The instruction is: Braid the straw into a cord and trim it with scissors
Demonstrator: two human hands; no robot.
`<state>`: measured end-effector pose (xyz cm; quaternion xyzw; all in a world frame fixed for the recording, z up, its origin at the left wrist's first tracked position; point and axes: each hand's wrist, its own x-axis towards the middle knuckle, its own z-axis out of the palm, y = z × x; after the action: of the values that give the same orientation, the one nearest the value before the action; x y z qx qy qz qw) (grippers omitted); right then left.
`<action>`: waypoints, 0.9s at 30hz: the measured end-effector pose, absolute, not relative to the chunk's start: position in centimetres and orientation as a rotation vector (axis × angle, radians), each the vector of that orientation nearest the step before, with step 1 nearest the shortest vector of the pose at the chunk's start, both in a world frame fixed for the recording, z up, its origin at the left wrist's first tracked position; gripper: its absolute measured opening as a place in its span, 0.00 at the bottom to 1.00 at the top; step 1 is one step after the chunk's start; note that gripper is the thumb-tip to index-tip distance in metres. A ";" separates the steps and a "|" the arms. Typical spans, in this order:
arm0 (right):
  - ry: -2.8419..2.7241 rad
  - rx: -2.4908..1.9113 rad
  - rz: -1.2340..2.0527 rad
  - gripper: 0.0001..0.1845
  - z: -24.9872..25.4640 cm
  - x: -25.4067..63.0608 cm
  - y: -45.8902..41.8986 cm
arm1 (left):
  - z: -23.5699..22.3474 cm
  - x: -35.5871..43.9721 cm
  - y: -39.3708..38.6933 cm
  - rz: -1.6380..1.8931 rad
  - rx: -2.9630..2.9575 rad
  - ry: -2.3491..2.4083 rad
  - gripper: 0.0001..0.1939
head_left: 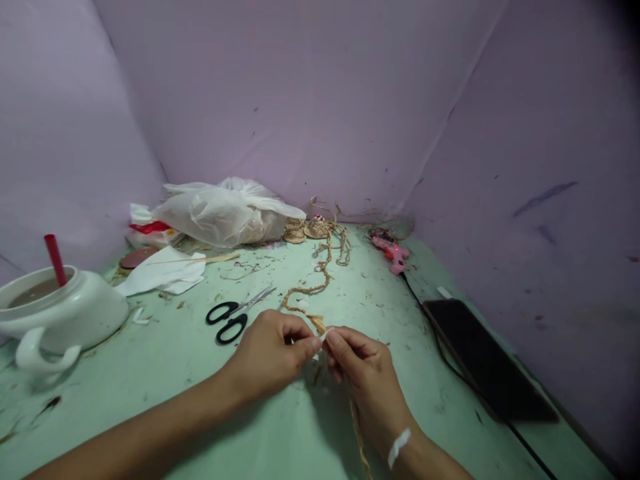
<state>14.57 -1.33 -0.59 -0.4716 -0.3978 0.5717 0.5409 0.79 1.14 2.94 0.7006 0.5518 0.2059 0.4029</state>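
Observation:
A braided straw cord (311, 291) winds across the green table from the back toward my hands. My left hand (280, 348) is closed, its thumb and forefinger pinching a small white strip (324, 335) against the cord. Close beside it, my right hand (367, 367) is closed on the cord at the same spot, and its fingertips meet the strip too. Below my right hand the cord's other part (358, 433) hangs toward the table's near side. Another white strip (399, 448) sticks to my right wrist. Black-handled scissors (235, 317) lie to the left of my left hand.
At the left stands a white mug (95, 313) with a red stick. White paper (173, 270), a plastic bag (225, 213) and coiled straw pieces (316, 229) lie toward the back. On the right are a pink glue gun (393, 255), its black cable and a dark phone (487, 360).

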 end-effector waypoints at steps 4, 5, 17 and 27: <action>-0.866 -1.054 1.477 0.12 -0.7 14.7 -1.5 | 2.9 0.7 1.5 0.589 1.656 1.176 0.11; -0.819 -1.038 1.540 0.12 -0.6 14.7 -1.5 | 2.9 0.7 1.6 0.594 1.630 1.116 0.10; -0.727 -0.919 1.883 0.20 0.7 15.6 -1.2 | 2.6 0.4 0.6 0.771 1.871 0.999 0.09; -1.378 -1.169 1.085 0.07 0.1 15.4 -2.1 | 1.8 0.4 0.3 0.805 2.099 1.213 0.09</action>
<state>15.43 -2.14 0.06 -0.4820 -0.5685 0.4474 0.4942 0.45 0.33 1.84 0.7865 0.4546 0.3015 0.2896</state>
